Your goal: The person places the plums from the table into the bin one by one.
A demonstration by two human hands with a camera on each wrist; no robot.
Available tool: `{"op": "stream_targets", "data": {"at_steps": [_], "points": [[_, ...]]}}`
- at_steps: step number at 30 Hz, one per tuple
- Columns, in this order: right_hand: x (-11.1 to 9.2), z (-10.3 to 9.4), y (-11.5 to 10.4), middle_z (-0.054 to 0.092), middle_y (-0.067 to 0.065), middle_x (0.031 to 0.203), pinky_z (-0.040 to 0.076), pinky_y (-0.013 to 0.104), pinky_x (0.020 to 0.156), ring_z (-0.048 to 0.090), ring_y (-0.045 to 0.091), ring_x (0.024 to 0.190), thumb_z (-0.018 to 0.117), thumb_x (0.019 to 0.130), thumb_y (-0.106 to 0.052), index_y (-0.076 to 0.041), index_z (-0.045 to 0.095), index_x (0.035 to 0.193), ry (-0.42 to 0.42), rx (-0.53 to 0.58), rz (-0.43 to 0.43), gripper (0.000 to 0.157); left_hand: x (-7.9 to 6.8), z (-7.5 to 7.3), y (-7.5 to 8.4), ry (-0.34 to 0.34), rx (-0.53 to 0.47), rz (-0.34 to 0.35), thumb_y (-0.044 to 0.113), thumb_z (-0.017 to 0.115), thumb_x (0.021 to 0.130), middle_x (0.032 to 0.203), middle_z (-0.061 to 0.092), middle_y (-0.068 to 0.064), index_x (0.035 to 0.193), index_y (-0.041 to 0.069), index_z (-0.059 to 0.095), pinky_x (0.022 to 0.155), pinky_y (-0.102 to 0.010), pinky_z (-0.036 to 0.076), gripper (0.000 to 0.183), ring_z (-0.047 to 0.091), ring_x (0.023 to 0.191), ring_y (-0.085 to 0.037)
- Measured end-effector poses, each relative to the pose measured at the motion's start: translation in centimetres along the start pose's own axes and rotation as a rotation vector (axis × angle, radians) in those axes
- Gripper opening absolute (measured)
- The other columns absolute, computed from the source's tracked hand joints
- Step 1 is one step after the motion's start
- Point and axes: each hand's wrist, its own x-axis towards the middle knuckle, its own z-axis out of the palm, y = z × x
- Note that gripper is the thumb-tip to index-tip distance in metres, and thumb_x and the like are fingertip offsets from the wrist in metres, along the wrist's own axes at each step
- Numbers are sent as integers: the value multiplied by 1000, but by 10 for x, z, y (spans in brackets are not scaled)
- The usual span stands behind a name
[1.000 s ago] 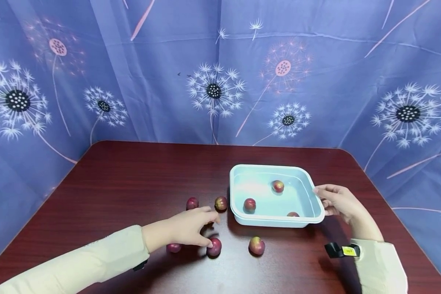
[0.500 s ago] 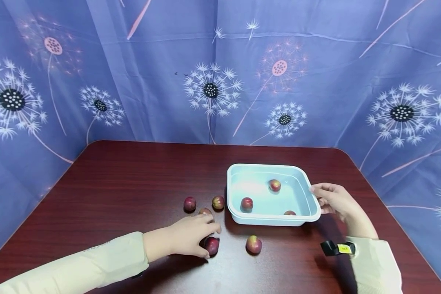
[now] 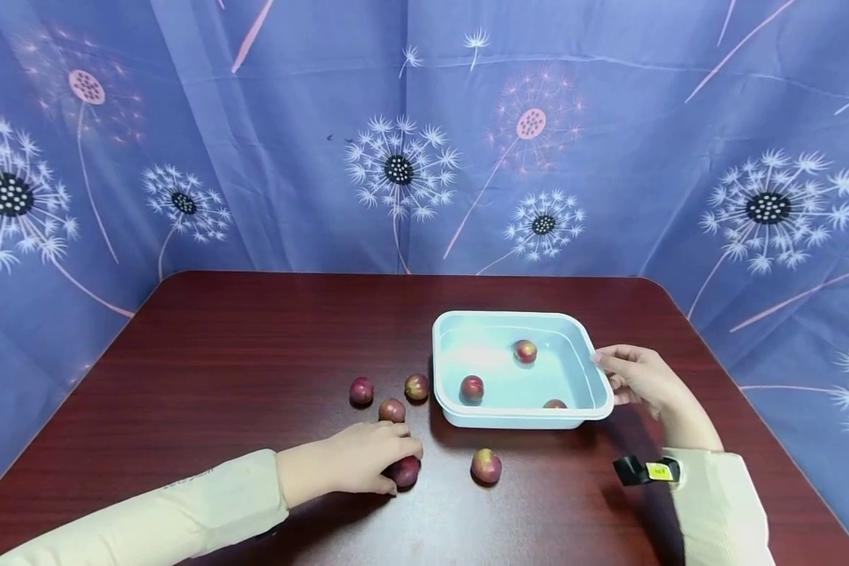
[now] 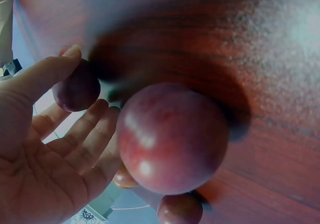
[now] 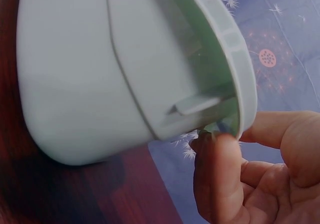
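My left hand (image 3: 357,460) is low over the table, thumb and fingers around a dark red plum (image 3: 406,472). The left wrist view shows the thumb on one side of this plum (image 4: 77,87) and fingers on the other. A larger-looking plum (image 4: 172,139) lies under the wrist, hidden in the head view. My right hand (image 3: 651,385) pinches the right rim of a pale blue plastic tub (image 3: 523,420), its thumb and fingers on the edge (image 5: 242,84). Inside the tub lie three plums, the nearest partly hidden by the front wall.
Left of the tub are a dark plum (image 3: 361,391), a brownish plum (image 3: 392,409) and a mottled plum (image 3: 417,387). A yellow-red plum (image 3: 486,466) sits in front of the tub. Behind the dark red wooden table (image 3: 269,330) hangs a blue dandelion-print curtain (image 3: 290,157).
My left hand has lowered and closed its fingers round the dark red plum, uncovering the brownish plum behind it. The right hand keeps its hold on the tub rim. The head view shifts slightly.
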Motion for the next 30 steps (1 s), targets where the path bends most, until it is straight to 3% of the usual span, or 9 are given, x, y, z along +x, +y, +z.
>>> {"op": "stream_targets", "data": {"at_steps": [8, 13, 18, 21, 26, 30], "points": [[1, 0, -2, 60, -8, 66, 54, 25, 54, 57, 4, 57, 55, 95, -19, -17, 63, 94, -9, 18, -10, 8, -2, -3, -2, -6, -72, -4, 22, 82, 70, 96, 59, 5, 102, 21, 60, 68, -26, 51, 38, 61, 88, -9], [1, 0, -1, 60, -8, 66, 54, 25, 54, 58, 4, 57, 55, 95, -19, -17, 63, 94, -9, 12, -11, 8, -5, -7, -4, -20, -185, -26, 20, 78, 75, 99, 59, 5, 106, 20, 60, 75, -27, 51, 36, 59, 90, -7], [1, -1, 0, 60, -8, 66, 54, 25, 54, 57, 4, 56, 54, 95, -19, -13, 62, 97, -6, -4, -16, 10, -6, -10, -11, -21, -349, 3, 16, 75, 77, 100, 60, 7, 107, 16, 60, 84, -23, 48, 33, 55, 93, -2], [0, -1, 0, 60, -8, 66, 55, 25, 54, 57, 4, 56, 54, 95, -19, -11, 62, 98, -2, -11, -16, 11, -8, -11, -14, -18, -507, 21, 12, 74, 79, 104, 62, 2, 110, 9, 61, 84, -21, 48, 34, 56, 91, -1], [1, -1, 0, 60, -8, 66, 55, 26, 55, 57, 4, 57, 54, 96, -19, -7, 61, 102, -3, -21, -16, 15, -11, -13, -18, -35, -769, -29, 7, 71, 82, 114, 60, -6, 116, 0, 58, 82, -23, 51, 38, 59, 88, -2], [1, -2, 0, 60, -8, 67, 55, 27, 55, 57, 4, 57, 54, 95, -19, -4, 60, 104, -1, -24, -17, 18, -12, -12, -20, -21, -862, -37, 4, 69, 82, 118, 57, -12, 120, -4, 55, 86, -23, 50, 41, 62, 96, -9]]}}
